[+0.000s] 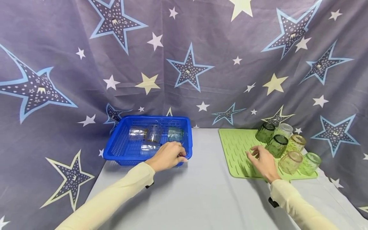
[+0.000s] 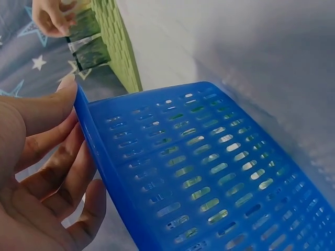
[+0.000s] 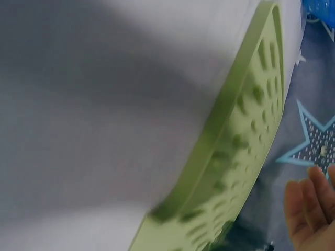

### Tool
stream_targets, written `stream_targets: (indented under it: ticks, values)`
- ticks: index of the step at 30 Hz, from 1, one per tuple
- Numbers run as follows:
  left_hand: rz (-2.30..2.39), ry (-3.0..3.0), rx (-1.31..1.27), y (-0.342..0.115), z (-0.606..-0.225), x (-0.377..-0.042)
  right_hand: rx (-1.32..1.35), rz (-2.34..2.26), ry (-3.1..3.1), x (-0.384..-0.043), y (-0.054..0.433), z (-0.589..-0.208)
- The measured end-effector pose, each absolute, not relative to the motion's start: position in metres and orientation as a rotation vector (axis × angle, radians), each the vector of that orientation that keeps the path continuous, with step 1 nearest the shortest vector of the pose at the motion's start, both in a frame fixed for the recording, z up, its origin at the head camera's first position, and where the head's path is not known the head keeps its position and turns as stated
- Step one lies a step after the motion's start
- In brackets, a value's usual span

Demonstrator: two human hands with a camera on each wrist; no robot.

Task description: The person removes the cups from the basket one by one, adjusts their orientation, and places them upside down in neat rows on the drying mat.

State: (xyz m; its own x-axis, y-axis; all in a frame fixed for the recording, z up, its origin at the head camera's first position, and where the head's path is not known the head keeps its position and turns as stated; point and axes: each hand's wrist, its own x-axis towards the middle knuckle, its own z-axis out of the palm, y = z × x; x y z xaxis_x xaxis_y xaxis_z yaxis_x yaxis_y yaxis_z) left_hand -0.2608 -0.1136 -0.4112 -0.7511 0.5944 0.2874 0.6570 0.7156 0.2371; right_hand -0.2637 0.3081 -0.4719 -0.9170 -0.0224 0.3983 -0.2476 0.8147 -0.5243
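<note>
My left hand point(image 1: 169, 155) hovers at the front right rim of a blue plastic basket point(image 1: 126, 157). In the left wrist view its fingers point(image 2: 60, 157) hang loosely bent beside the rim and the thumb lies near the corner; no glass shows in it. The basket holds several glasses, among them a teal glass point(image 1: 175, 133) close to this hand and a clear glass point(image 1: 149, 148) on its side. Over the green drying mat point(image 1: 233, 153) my right hand point(image 1: 263, 161) is relaxed, with nothing held. Just beyond it stands a dark green glass point(image 1: 276, 146).
Beside that glass stand another dark green glass point(image 1: 265, 132), a clear glass point(image 1: 284, 129), a yellow glass point(image 1: 296, 143), a pink glass point(image 1: 290, 162) and a light green glass point(image 1: 310, 164). A star-patterned curtain point(image 1: 218, 38) rises behind the white table point(image 1: 201, 191).
</note>
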Motion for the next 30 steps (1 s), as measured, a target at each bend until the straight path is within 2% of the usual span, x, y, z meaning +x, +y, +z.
stream_targets:
  ticks: [18,30]
  values:
    - [-0.54,-2.731,-0.999,-0.125,-0.411,-0.259,0.375,0.916,-2.659,-0.277,0.237,-0.482]
    - [-0.552,-2.708,-1.002,-0.132,-0.413,-0.257,0.416,1.145,-2.72,-0.27,0.182,-0.481]
